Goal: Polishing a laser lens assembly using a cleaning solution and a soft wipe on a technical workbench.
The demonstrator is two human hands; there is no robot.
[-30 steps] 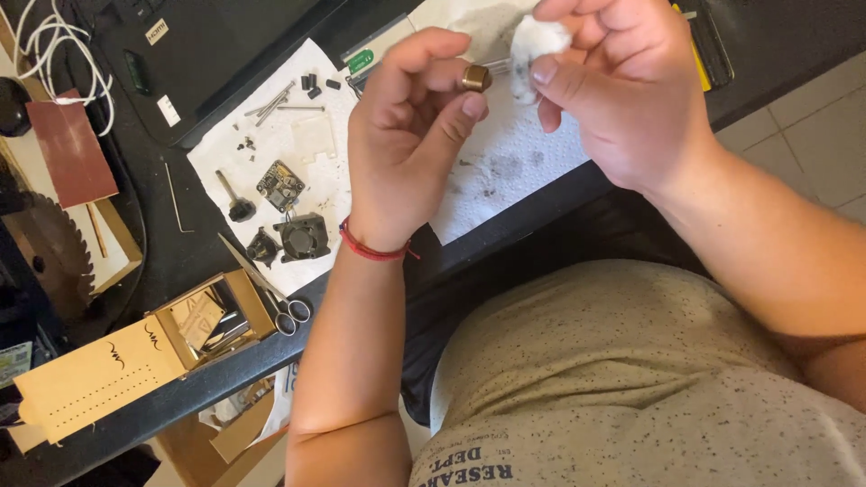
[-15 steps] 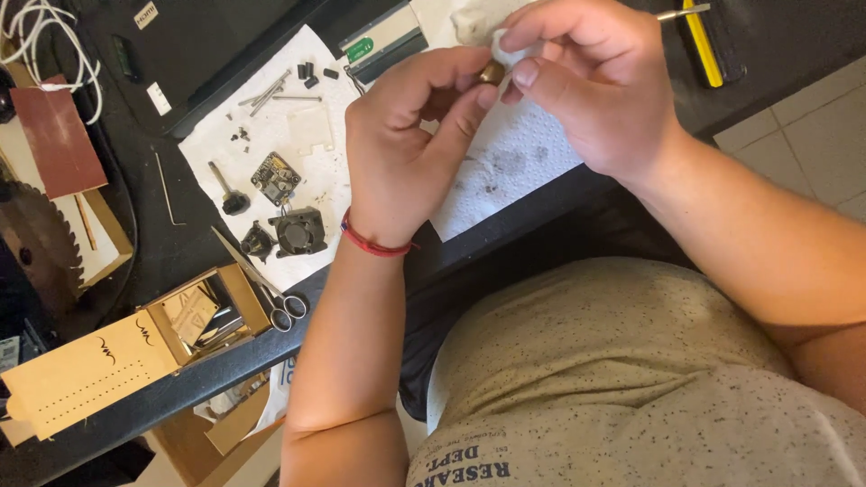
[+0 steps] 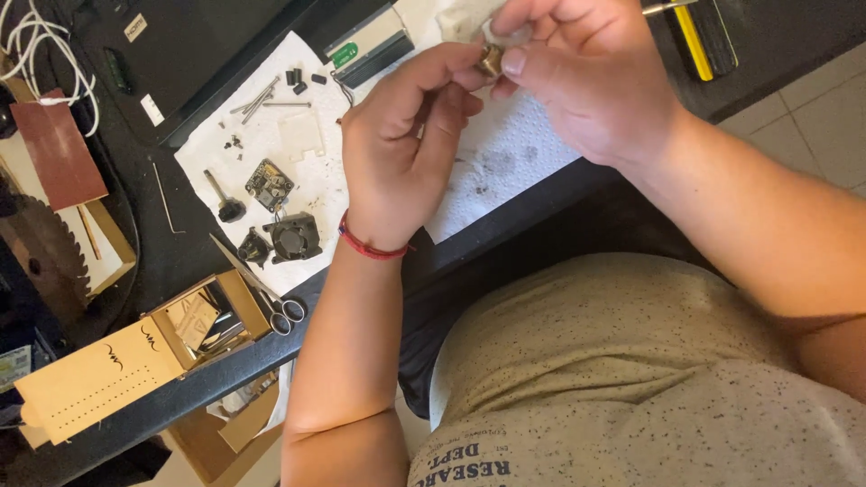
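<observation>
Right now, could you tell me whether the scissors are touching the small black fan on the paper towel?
Apart. The head view shows the scissors lying at the paper's lower edge, with white paper visible between them and the small black fan.

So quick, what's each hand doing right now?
Left hand: closed, pinching a small brass part.
Right hand: closed, fingers on the same part, with a white wad.
</observation>
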